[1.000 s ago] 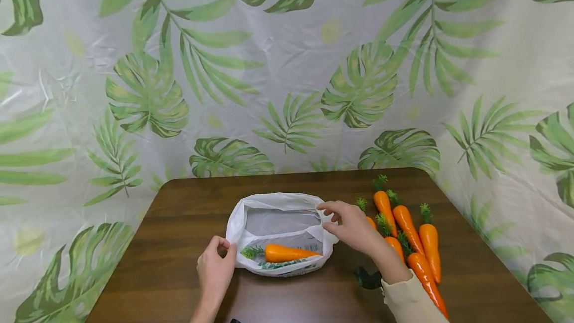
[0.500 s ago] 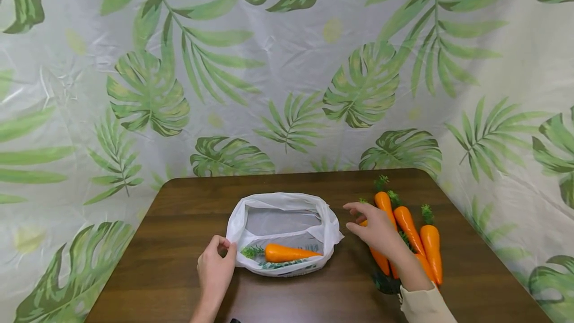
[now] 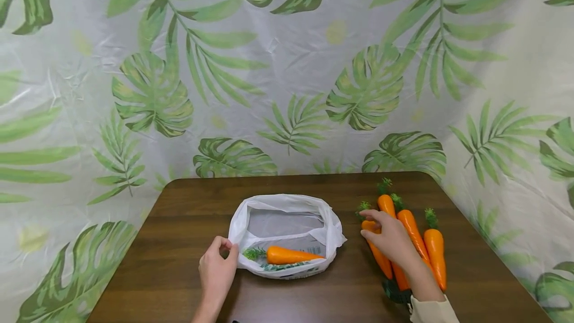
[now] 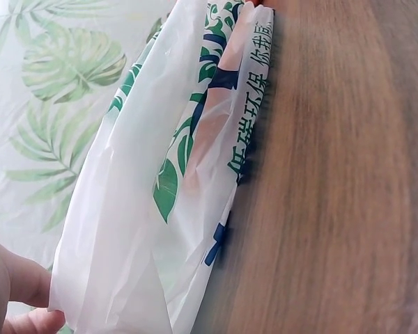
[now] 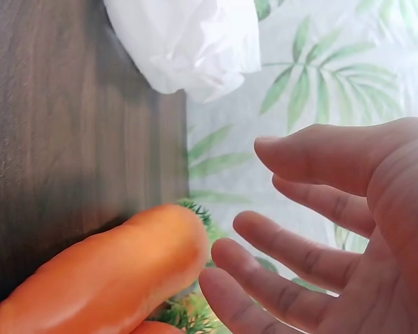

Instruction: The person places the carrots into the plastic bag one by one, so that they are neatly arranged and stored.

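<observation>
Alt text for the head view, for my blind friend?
A person's left hand pinches the edge of a white bag showing one orange carrot inside; the right hand, open, hovers by more carrots on a brown table.

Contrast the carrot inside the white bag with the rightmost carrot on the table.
The bagged carrot lies inside the white bag; the rightmost carrot lies outside, on the table. The bagged carrot's leafy end points left; the rightmost carrot's points toward the far edge. Both are orange, with green tops.
</observation>
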Tool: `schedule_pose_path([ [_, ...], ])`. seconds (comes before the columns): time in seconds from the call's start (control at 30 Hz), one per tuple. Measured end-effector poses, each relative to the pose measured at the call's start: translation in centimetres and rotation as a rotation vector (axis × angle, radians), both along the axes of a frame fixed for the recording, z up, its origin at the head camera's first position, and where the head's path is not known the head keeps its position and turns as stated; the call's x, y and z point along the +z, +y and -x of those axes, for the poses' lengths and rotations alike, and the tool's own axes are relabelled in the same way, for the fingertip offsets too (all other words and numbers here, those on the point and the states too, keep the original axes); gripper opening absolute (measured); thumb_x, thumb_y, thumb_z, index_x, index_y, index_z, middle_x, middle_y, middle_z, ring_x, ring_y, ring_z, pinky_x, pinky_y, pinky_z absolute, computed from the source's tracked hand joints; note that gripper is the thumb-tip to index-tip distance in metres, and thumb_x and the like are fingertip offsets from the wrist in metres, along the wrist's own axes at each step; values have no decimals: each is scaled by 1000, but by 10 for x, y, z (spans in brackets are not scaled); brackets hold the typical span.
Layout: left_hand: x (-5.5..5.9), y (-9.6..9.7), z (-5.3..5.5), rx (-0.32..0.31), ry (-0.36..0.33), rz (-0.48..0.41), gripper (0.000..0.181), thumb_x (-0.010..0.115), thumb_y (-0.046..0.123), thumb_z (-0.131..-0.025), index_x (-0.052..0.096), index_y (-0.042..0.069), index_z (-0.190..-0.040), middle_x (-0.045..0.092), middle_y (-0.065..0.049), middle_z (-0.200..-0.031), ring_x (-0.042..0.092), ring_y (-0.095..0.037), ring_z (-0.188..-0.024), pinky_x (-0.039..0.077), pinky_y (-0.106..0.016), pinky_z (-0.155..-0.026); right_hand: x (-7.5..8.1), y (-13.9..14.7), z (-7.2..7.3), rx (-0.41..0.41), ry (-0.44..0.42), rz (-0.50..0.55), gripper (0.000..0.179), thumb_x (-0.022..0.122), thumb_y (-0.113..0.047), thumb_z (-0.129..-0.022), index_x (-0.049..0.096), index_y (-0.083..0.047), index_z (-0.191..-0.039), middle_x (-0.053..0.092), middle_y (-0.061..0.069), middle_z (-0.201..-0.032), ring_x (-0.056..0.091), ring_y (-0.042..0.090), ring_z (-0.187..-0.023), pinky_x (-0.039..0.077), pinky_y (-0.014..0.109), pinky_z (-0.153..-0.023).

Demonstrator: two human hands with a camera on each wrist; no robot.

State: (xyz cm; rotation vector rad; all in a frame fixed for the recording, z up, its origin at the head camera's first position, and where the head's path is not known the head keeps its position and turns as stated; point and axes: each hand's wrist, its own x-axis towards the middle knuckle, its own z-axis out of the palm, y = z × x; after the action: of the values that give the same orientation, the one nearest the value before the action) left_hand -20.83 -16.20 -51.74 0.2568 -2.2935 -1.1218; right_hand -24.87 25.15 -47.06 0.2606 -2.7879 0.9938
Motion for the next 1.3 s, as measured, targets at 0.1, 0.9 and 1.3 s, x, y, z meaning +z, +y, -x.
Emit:
schedule_pose_path([
  [0.1, 0, 1, 0, 1, -1, 0, 17, 76, 11, -83, 61, 17, -78, 73, -1, -81, 71, -32, -85, 47, -53, -74, -3, 3, -1, -14, -11, -6, 47, 74, -17, -90, 61, -12, -135, 64, 16, -130, 61, 41, -112, 53, 53, -85],
  [0.9, 1, 2, -1, -4, 10, 14, 18, 76, 10, -83, 61, 17, -77, 72, 0, -79, 71, -32, -84, 47, -54, -74, -23, -2, 7, -58, -12, -114, 57, 83, -12, -79, 63, -12, -133, 64, 12, -119, 60, 25, -87, 49, 41, -68],
  [1.3, 2, 2, -1, -2, -11, 12, 18, 76, 11, -83, 61, 17, -78, 72, -1, -81, 71, -33, -86, 47, -54, -75, -28, -10, 7, -29, -71, -117, 63, 86, -23, -78, 62, -10, -133, 68, 14, -120, 65, 36, -104, 52, 53, -84],
])
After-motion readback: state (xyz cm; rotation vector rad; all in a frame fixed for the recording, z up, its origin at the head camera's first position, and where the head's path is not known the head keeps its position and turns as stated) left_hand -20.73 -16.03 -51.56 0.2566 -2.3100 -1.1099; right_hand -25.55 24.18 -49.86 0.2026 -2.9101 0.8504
